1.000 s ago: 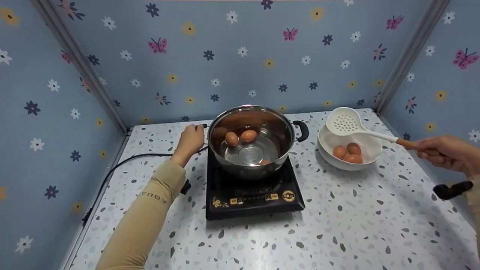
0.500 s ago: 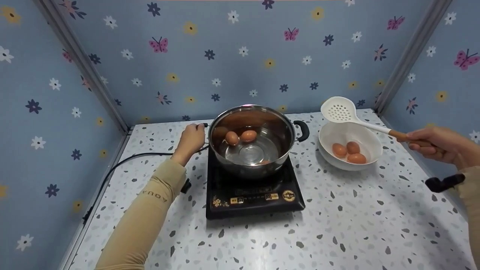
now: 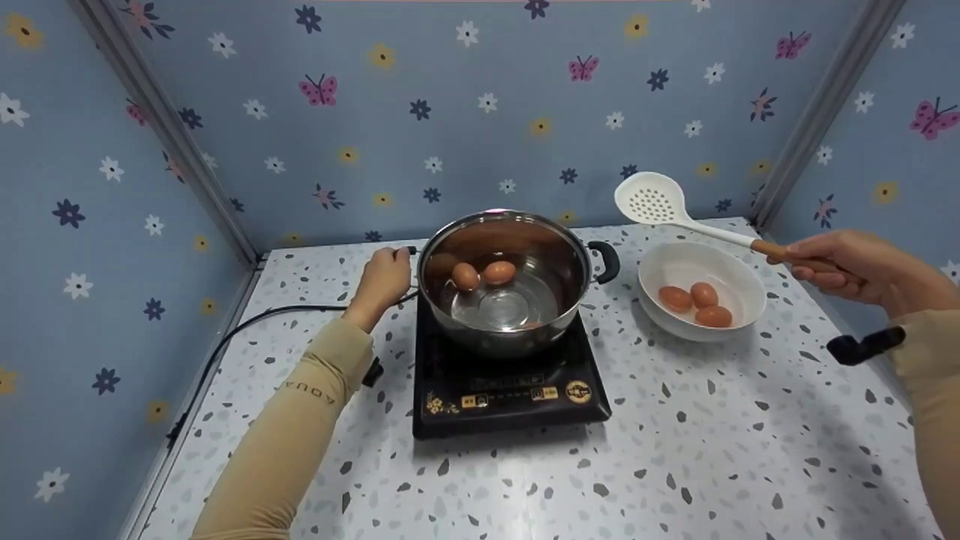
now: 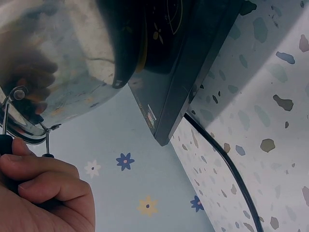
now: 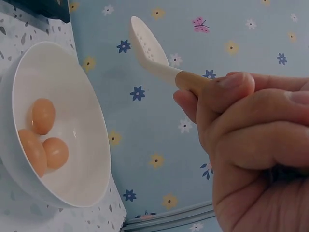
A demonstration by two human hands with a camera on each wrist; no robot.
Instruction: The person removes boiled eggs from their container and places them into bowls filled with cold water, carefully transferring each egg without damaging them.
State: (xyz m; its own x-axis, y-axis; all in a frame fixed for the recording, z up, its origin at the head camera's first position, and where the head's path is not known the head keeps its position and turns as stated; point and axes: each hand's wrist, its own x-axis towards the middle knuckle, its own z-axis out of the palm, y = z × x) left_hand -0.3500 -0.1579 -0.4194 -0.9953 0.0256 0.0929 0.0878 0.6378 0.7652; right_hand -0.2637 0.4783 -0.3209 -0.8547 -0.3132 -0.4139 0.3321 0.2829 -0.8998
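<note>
My left hand (image 3: pixel 385 279) grips the black left handle of a steel pot (image 3: pixel 501 341); the left wrist view shows its fingers (image 4: pixel 53 186) curled round that handle. Brown eggs (image 3: pixel 499 273) lie in the pot, two plainly seen and a third partly hidden by the near wall. With my right hand (image 3: pixel 862 262) I hold a white slotted skimmer (image 3: pixel 652 199) by its wooden handle (image 5: pixel 190 82). Its perforated head bears nothing and hangs above and behind a white bowl (image 3: pixel 701 331). Inside the bowl sit three brown eggs (image 5: pixel 43 116).
Under the pot is a black induction cooker (image 3: pixel 510 420) on a speckled white table (image 3: pixel 675 465). A black power cord (image 3: pixel 281 309) runs off its left side. Flower-patterned panels (image 3: pixel 487 112) stand behind and at both sides. The pot's right handle (image 3: pixel 606 262) points toward the bowl.
My right hand has raised the skimmer and moved it left, away from over the bowl. Eggs in the bowl have shifted slightly. My left hand keeps its grip on the pot handle.
</note>
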